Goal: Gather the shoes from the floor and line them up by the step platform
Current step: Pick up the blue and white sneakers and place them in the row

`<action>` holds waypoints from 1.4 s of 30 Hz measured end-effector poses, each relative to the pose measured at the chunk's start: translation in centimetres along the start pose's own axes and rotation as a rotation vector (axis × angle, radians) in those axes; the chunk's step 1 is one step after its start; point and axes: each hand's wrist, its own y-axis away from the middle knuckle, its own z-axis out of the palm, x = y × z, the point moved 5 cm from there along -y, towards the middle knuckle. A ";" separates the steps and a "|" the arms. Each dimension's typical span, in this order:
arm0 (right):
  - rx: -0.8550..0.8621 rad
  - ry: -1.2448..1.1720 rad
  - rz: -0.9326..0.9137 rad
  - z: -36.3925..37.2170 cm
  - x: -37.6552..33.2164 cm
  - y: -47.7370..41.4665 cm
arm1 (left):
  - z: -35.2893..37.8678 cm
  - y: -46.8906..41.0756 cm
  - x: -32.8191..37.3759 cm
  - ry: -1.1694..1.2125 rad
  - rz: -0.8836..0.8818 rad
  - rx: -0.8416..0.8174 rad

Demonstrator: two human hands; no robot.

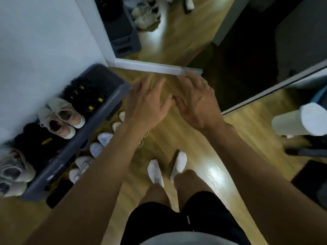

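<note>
A grey step platform [113, 96] runs along the white wall at the left. On top of it stand black fuzzy shoes [85, 92], a pair of beige sneakers [62, 117], more black shoes [35, 140] and a white pair [12, 170]. Several white shoes [104, 138] sit in a row on the wooden floor along the platform's front, partly hidden by my left forearm. My left hand [146, 105] and my right hand [196, 105] hover side by side over the floor, fingers spread, holding nothing.
A floor mirror [159, 66] leans straight ahead, reflecting the platform and shoes. A dark sliding door [265, 59] lies to the right, with a white cylinder [300, 119] and a dark mat [311, 175] beyond. My feet in white socks [155, 170] stand on the floor.
</note>
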 end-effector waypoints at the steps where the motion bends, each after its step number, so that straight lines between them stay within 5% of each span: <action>1: 0.044 0.002 0.036 -2.5 0.8 1.7 | -1.3 0.2 2.7 0.003 0.065 0.015; 8: 0.279 0.055 0.333 -15.0 8.3 16.1 | -4.6 1.9 21.7 0.015 0.437 -0.048; 17: 0.495 0.090 0.727 -24.1 18.3 40.9 | 1.4 13.4 46.6 0.024 0.846 -0.189; 28: 0.665 0.090 1.158 -27.7 26.2 68.5 | 11.1 30.8 69.1 0.117 1.218 -0.406; 42: 0.713 0.068 1.651 -27.4 34.9 89.4 | 23.6 47.2 89.9 0.120 1.636 -0.672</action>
